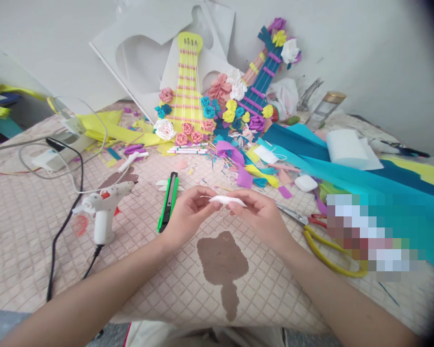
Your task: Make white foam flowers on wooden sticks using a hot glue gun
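A small folded white piece (227, 199) is pinched between both hands, above the middle of the quilted table cover. My left hand (193, 209) has its thumb and fingers closed on the left end. At the other end, my right hand (258, 212) grips it the same way. Just left of my left hand lies a green and black box cutter (169, 200), with small white pieces beside it. Scissors (300, 218) with red and yellow handles rest to the right of my right hand.
A white glue gun (104, 209) with a black cord stands at the left. Decorated paper guitars, one yellow (188, 86) and one blue (262, 79), lean at the back. Crepe paper (311, 159), scraps and a white roll (347, 148) cover the right side.
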Motion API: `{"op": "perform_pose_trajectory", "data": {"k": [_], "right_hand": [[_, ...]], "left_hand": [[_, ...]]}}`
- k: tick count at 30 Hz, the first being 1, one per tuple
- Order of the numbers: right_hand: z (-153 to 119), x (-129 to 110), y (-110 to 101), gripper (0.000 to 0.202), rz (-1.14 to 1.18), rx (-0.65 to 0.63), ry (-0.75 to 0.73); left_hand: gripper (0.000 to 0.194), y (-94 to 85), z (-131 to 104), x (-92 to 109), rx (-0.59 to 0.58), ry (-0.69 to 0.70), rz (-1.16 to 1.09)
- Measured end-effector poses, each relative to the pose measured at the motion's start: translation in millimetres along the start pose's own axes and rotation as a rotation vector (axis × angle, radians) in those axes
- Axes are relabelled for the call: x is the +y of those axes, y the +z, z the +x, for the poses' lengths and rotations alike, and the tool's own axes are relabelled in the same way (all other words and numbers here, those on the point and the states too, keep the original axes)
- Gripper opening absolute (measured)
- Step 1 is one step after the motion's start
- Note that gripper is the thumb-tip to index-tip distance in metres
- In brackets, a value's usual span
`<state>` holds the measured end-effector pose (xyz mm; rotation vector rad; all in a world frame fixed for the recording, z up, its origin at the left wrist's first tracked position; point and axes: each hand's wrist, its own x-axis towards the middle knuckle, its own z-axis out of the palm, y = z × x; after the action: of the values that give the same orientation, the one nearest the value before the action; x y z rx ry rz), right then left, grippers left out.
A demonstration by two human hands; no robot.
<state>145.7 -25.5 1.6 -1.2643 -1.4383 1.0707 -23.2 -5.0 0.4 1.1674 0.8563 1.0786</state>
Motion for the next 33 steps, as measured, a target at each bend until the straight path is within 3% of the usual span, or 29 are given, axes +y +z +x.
{"op": "perform_pose_trajectory", "data": {"k": [13,20,33], "right_hand": [[0.5,0.8,-0.8,0.020,0.026,-0.012,0.015],[1.7,-0.1,-1.2,0.022,0.070,0.019,0.043],[0.7,-1.1,-1.3,0.024,0.083,0.023,0.049]], "left_hand": [[0.014,-1.1,-0.7,-0.5,-0.056,0.022,0.012],[0.018,0.8,0.3,1.9,0.020,0.057,-0.031],[0.011,-0.6,0.1,0.0,-0.009,0.018,-0.010]]}}
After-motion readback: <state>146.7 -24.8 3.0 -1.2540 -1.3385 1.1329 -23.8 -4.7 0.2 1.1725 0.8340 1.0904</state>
